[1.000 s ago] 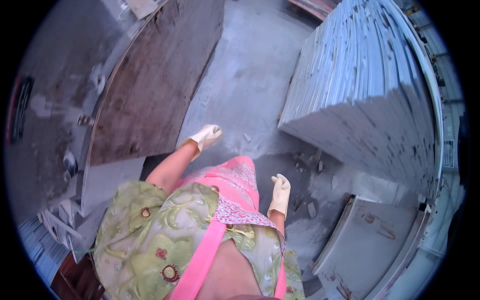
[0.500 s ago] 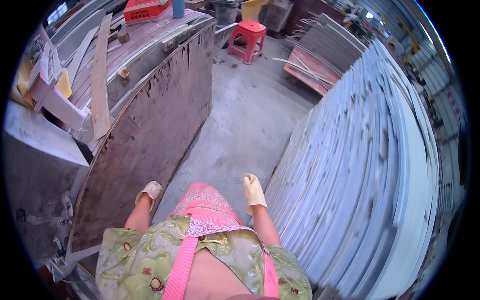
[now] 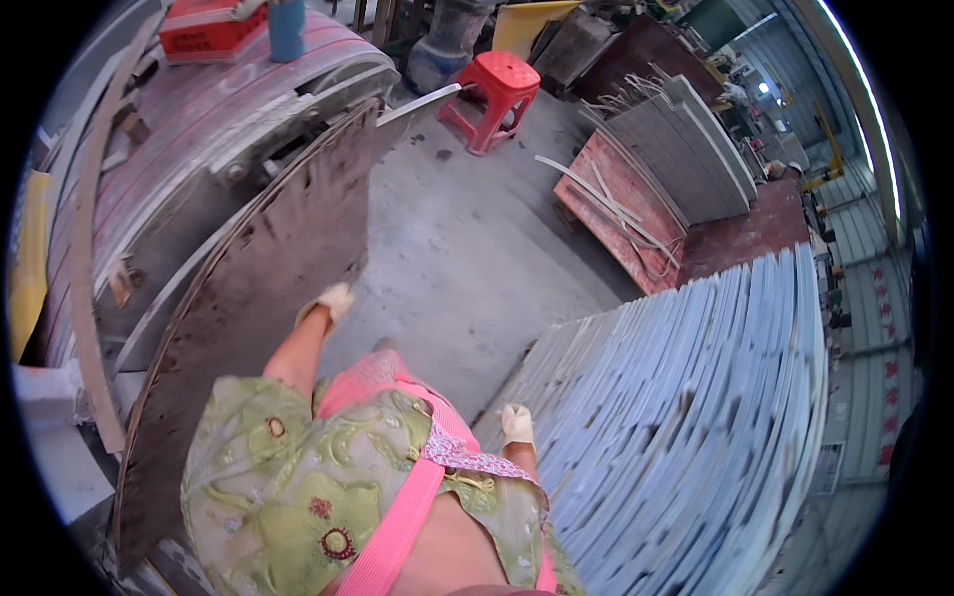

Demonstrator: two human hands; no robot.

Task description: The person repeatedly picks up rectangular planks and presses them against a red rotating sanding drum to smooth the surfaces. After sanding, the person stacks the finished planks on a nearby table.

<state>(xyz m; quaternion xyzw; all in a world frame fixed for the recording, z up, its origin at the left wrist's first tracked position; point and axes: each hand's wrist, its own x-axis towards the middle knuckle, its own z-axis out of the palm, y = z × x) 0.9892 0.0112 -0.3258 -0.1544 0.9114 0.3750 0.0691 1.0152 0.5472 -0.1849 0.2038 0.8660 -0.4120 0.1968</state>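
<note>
Cream gloves cover both of my hands. My left hand (image 3: pixel 336 301) hangs forward beside the brown worn board (image 3: pixel 268 308) on the left, its fingers loosely curled with nothing visible in them. Lower and to the right, my right hand (image 3: pixel 516 423) is closed like a fist and appears empty. It is nearest the long row of pale blue-grey sheets (image 3: pixel 676 397) stood on edge; whether it touches them I cannot tell. A pink apron (image 3: pixel 383 375) hangs over my green flowered top.
A red plastic stool (image 3: pixel 497 94) stands ahead on the grey floor (image 3: pixel 467 238). Beyond the sheets, a reddish board (image 3: pixel 616 214) bears loose strips beside stacked grey panels (image 3: pixel 661 149). On the left workbench (image 3: pixel 229 99) lie a red box (image 3: pixel 204 32), a blue cylinder (image 3: pixel 287 30) and wooden strips.
I have advanced along the passage, and my view has turned. The stool and panel stack look nearer. My left hand has swung forward and my right hand has drawn back.
</note>
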